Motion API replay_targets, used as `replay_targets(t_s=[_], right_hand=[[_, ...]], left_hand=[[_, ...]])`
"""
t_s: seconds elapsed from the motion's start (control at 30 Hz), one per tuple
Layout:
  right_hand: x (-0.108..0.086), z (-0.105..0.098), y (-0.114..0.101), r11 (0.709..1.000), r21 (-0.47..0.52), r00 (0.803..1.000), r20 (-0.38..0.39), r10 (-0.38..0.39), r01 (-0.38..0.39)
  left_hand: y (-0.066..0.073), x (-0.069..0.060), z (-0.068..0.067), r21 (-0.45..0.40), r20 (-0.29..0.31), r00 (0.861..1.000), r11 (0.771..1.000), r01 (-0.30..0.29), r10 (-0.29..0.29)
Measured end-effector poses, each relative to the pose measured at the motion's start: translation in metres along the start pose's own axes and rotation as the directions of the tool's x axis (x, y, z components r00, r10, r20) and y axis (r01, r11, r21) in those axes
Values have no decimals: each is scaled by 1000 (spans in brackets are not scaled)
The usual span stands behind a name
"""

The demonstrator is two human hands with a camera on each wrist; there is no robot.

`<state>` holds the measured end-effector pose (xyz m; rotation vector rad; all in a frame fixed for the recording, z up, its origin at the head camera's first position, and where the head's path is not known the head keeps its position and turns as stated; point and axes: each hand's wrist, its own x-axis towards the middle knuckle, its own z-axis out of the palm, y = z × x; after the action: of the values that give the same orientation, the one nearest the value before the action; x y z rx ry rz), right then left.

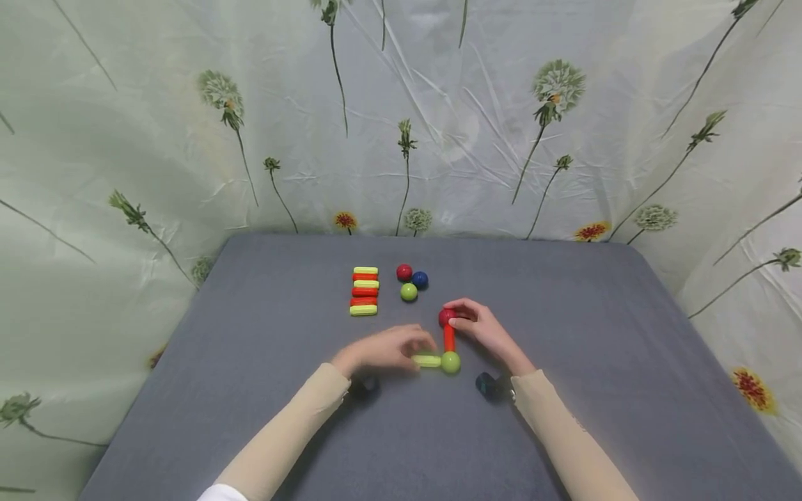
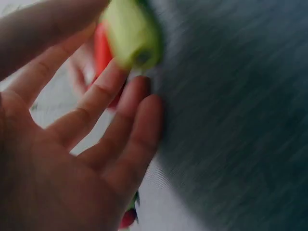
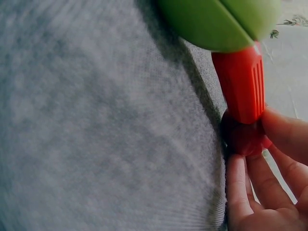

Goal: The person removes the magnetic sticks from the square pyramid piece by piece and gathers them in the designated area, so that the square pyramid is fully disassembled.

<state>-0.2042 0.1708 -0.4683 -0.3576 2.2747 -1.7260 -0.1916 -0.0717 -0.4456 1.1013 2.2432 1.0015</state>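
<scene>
A red ball (image 1: 447, 318), a red rod (image 1: 449, 339), a green ball (image 1: 450, 362) and a yellow-green rod (image 1: 429, 361) are joined in an L on the table. My right hand (image 1: 485, 330) holds the red ball between thumb and fingers; in the right wrist view the red rod (image 3: 240, 84) runs from it to the green ball (image 3: 216, 21). Blurred, my left hand (image 1: 390, 346) is at the yellow-green rod's free end, fingers loosely bent and spread. In the left wrist view that rod (image 2: 132, 36) lies by the fingertips; any contact is unclear.
Farther back on the grey table (image 1: 282, 417), several yellow-green and red rods (image 1: 365, 292) lie in a stack-like row. Beside them sit a red ball (image 1: 404, 272), a blue ball (image 1: 420, 280) and a green ball (image 1: 409, 292). A flower-patterned curtain (image 1: 376, 174) hangs behind.
</scene>
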Motion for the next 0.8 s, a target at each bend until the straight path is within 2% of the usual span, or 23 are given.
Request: replay_targets(t_s=[0.07, 0.17, 0.27, 0.4, 0.5, 0.57, 0.63, 0.67, 0.73, 0.8], right_hand=[[-1, 0, -4, 1000, 1, 1000, 7, -3, 3], [-6, 2, -18, 1000, 3, 1000, 19, 3, -3], [-12, 3, -31, 1000, -4, 1000, 28, 11, -11], [-13, 3, -33, 1000, 2, 1000, 29, 12, -12], [-13, 3, -33, 1000, 2, 1000, 29, 10, -10], [-13, 3, -34, 1000, -2, 1000, 28, 14, -14], [-13, 3, -34, 1000, -5, 999, 27, 20, -20], [-13, 3, -35, 1000, -7, 999, 25, 24, -24], [-14, 3, -36, 999, -6, 999, 25, 33, -33], [-14, 3, -36, 999, -6, 999, 26, 40, -40]], left_hand=[[1, 2, 7, 79, 11, 1000, 997, -23, 23], [0, 6, 13, 157, -3, 998, 986, -58, 59], [1, 8, 14, 198, 2, 997, 977, -76, 77], [3, 5, 12, 229, -2, 996, 970, -82, 84], [2, -1, 8, 197, -54, 996, 979, -56, 68], [-1, -8, 2, 181, -133, 990, 983, -24, 49], [-7, -17, -5, 162, -236, 972, 986, 29, 10], [-10, -22, -8, 161, -292, 956, 985, 62, -12], [-18, -31, -16, 167, -397, 917, 978, 121, -46], [-26, -40, -22, 164, -476, 876, 971, 173, -76]])
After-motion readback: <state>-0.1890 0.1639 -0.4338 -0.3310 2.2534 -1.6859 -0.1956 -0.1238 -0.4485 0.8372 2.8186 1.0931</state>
